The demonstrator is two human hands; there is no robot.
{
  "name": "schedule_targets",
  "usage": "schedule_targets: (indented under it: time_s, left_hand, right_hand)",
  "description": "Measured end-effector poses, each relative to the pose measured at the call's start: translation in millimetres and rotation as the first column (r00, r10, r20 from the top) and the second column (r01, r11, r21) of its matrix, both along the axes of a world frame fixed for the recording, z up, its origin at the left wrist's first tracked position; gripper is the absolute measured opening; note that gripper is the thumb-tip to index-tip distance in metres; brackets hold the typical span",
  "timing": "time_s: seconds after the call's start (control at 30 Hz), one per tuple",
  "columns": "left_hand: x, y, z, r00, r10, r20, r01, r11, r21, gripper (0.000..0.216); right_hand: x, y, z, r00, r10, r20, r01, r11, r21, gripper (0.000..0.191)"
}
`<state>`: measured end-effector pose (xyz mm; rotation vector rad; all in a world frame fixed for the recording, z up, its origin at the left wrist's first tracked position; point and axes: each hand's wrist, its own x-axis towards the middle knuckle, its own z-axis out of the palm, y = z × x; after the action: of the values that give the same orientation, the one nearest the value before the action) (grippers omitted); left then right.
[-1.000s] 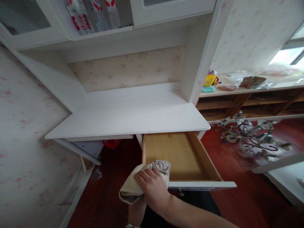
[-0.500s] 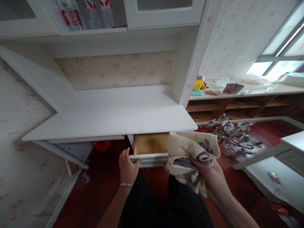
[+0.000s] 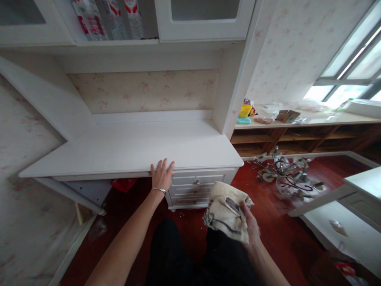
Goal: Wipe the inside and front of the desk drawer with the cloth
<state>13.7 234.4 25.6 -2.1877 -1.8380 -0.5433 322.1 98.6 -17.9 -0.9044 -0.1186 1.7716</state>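
Observation:
My left hand rests on the front edge of the white desk, fingers spread over the top and holding nothing. Just to the right and below it, the drawer unit has its drawers pushed in, with small knobs on the fronts. Folded in my right hand is a cream cleaning cloth with dark patterned patches. The cloth hangs in front of the lower drawers and hides part of them; my thumb lies on top of it and the other fingers are mostly behind it.
Plastic bottles stand in the cabinet above the desk. A chandelier lies on the red floor to the right, before a low wooden shelf. Another white piece of furniture juts in at the right edge.
The top drawer, open before, is now shut. My left hand has moved from the drawer front up onto the desk edge. My right hand has drawn the cloth slightly lower and left.

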Motion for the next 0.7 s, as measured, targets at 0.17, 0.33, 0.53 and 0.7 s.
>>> schedule_targets:
  time_s: [0.17,0.33,0.53,0.7]
  left_hand:
    - [34.3,-15.5,6.8,0.966,-0.068,0.249,0.066,0.998,0.013,0.041]
    - [100.2,-71.5,4.2,0.642,-0.246,0.726,0.508,0.846,-0.163,0.033]
    - [131.3,-91.9,-0.3,0.552,-0.004,0.834,0.610,0.683,-0.401,0.051]
    - [133.1,-94.8,-2.5,0.686,-0.169,0.707,0.655,0.567,-0.500,0.051]
  right_hand:
    - [-1.6,12.3,-2.2,0.998,-0.056,-0.025,0.056,0.998,0.012,0.049]
    - [-8.8,25.1,-4.1,0.997,0.003,-0.074,0.000,0.999,0.040,0.050]
    - [-27.6,35.9,-14.3,0.995,0.045,-0.094,-0.039,0.997,0.065,0.039]
    - [-39.1,30.4,-23.0,0.988,-0.015,-0.152,0.018,1.000,0.018,0.027]
